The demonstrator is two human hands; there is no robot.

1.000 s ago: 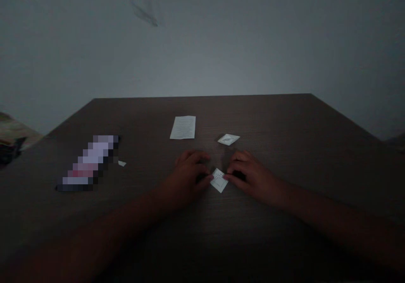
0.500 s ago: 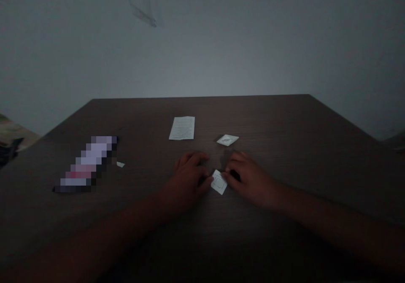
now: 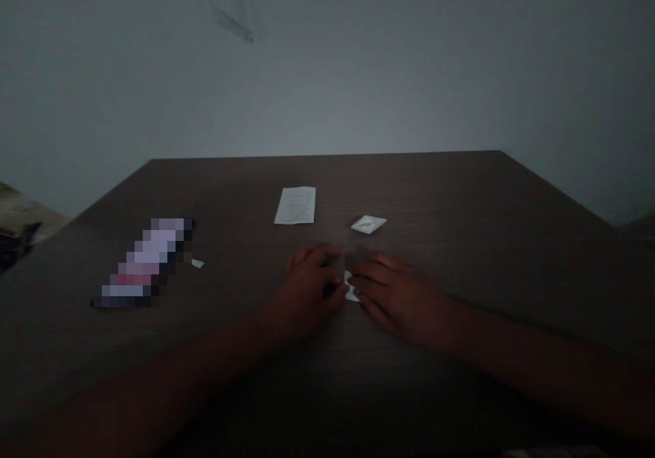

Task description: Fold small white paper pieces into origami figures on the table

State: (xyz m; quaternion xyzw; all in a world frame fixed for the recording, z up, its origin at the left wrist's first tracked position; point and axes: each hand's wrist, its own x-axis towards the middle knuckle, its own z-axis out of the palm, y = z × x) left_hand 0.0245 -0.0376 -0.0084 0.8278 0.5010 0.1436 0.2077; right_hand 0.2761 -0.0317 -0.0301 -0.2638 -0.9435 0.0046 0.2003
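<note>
A small white piece of paper (image 3: 351,294) with a printed mark lies low over the table between my two hands, mostly covered by fingers. My left hand (image 3: 312,286) is closed at its left edge, thumb and fingertips against it. From the right, my right hand (image 3: 402,291) reaches across the paper, its fingers close together over the top and the thumb at the near edge. Just beyond the hands rests a diamond-shaped white folded paper (image 3: 368,224). Further back and to the left is a flat white sheet (image 3: 295,205) with lines of print.
On the left of the dark wooden table (image 3: 430,185) lies a phone (image 3: 148,260) with a blurred-out screen. Close by it is a small white scrap (image 3: 198,263). A clear plastic bag (image 3: 228,4) hangs on the pale wall behind.
My right hand has moved left over the small paper, and its fingers have straightened across it. Less of the paper shows now. My left hand has stayed nearly in place.
</note>
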